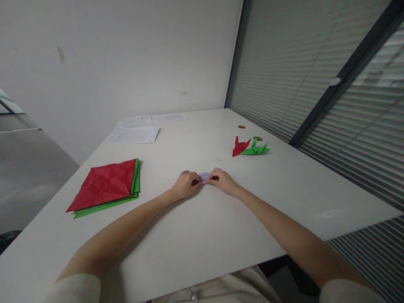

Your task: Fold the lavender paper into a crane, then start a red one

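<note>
A small piece of folded light purple paper (204, 176) lies on the white table, between my two hands. My left hand (186, 185) pinches its left side, the fingers curled and the thumb low. On the right side, my right hand (223, 181) grips the paper between thumb and fingertips. Much of the paper is covered by the fingers, so its exact folded shape cannot be made out. Beyond my right hand stand a red origami crane (240, 146) and a green origami crane (256, 149), side by side and touching or nearly so.
A stack of creased red paper (107, 183) over green sheets (135, 185) lies on the left of the table (195, 252). Printed papers (135, 134) are spread at the back left. Two round holes (241, 126) sit near the right edge, beside blinds (315, 84).
</note>
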`<state>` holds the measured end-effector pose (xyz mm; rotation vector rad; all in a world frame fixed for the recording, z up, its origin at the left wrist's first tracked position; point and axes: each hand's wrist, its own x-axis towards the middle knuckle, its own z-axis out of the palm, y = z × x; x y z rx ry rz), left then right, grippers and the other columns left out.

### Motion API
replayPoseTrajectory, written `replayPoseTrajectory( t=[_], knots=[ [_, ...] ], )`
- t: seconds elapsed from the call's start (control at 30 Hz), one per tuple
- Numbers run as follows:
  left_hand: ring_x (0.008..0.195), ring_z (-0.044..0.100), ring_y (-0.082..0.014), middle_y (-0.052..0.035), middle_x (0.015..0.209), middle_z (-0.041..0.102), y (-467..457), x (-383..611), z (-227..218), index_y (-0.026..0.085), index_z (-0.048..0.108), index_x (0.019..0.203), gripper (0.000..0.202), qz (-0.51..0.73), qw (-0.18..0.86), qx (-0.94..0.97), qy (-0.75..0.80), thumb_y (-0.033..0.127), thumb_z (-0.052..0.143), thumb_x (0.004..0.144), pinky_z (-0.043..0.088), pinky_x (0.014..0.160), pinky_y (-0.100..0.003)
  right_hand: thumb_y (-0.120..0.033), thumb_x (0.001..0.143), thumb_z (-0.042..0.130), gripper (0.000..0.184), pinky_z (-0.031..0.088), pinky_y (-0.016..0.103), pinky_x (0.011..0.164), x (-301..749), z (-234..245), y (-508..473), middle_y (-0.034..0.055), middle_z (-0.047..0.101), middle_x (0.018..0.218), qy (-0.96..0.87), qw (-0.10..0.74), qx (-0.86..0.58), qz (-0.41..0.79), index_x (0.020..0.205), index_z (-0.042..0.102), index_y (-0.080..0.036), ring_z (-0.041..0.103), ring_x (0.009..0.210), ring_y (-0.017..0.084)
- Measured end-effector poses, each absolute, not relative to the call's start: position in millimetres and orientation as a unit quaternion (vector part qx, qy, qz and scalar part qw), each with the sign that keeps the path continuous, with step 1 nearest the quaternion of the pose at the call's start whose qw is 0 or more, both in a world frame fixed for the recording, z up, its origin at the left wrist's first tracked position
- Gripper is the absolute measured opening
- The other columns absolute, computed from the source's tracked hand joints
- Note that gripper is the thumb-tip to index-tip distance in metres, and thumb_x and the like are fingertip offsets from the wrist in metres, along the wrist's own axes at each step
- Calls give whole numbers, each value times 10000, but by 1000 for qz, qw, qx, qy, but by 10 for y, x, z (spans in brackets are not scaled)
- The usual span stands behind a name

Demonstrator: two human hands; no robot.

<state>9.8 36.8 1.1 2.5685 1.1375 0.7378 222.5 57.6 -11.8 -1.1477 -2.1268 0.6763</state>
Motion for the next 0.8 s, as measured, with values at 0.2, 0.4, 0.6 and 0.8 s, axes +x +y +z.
replayPoseTrajectory(
  t=[0.2, 0.4, 0.6, 0.8],
  knots=[
    [765, 595, -151, -44, 802, 663, 368, 128, -24, 174, 670, 776, 242, 258, 113, 872, 402, 334, 539, 902, 411, 802, -298, -387, 771, 698, 252, 453, 302, 716, 2216, -153, 596, 50, 539, 882, -795, 318, -458, 238, 658, 663, -165, 539, 763, 151],
    [795, 571, -169, -57, 857, 607, 360, 180, -29, 167, 664, 761, 213, 245, 68, 856, 450, 298, 554, 887, 425, 768, -313, -414, 745, 719, 289, 462, 314, 751, 2196, -165, 601, 65, 539, 905, -784, 320, -484, 221, 621, 643, -163, 548, 790, 163],
    [667, 508, -114, -54, 862, 526, 383, 169, -95, 137, 644, 756, 193, 296, 106, 852, 419, 259, 560, 881, 446, 662, -255, -408, 771, 698, 295, 452, 324, 760, 2206, -171, 616, 83, 551, 926, -790, 302, -492, 205, 620, 645, -160, 549, 810, 175],
    [782, 514, -168, -68, 844, 526, 393, 154, -109, 145, 647, 761, 198, 310, 96, 854, 407, 317, 606, 852, 460, 733, -301, -402, 785, 686, 301, 443, 320, 745, 2211, -187, 620, 69, 562, 900, -796, 310, -483, 194, 602, 631, -169, 544, 791, 172]
  ],
)
